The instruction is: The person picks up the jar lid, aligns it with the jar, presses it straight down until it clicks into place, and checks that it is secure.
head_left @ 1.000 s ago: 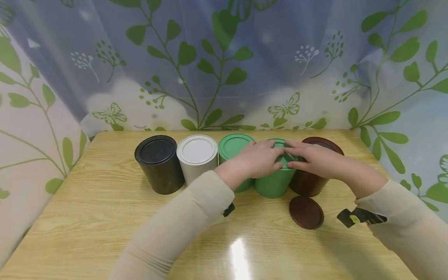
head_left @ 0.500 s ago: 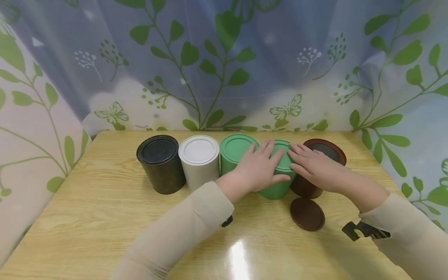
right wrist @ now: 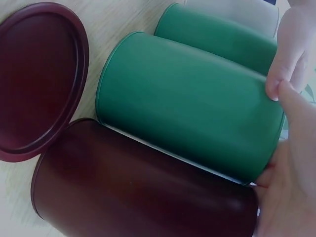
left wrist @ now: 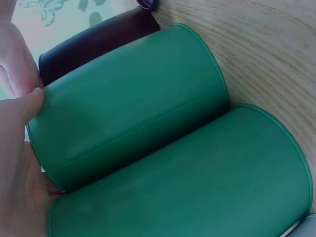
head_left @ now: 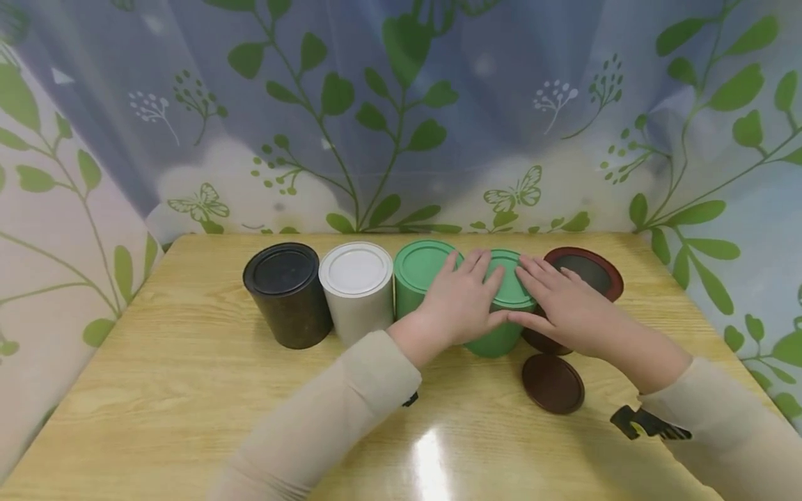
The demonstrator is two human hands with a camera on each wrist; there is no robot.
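Observation:
A green canister (head_left: 491,342) with its green lid (head_left: 512,282) on stands between my two hands. My left hand (head_left: 460,299) rests on the lid's left side, fingers extended toward the back. From the right, my right hand (head_left: 567,303) lies along the rim, its fingers extended over the lid edge. Both thumbs meet at the near rim; the left wrist view shows the left thumb (left wrist: 32,103) against the canister's top edge. Left of it is a second green canister (head_left: 426,268), lidded. A dark red-brown canister (right wrist: 138,182) stands to the right, uncovered, partly hidden by my right hand.
A dark red-brown round lid (head_left: 553,384) lies on the wooden table (head_left: 156,390) in front of the red-brown canister. A white canister (head_left: 356,271) and a black canister (head_left: 288,278), both lidded, complete the row leftward. A patterned curtain (head_left: 376,139) hangs behind.
My hands were closer together over the green lid; they have spread to its left and right sides, fingers straighter. Last, the right thumb came in to meet the left one. The canisters have barely moved.

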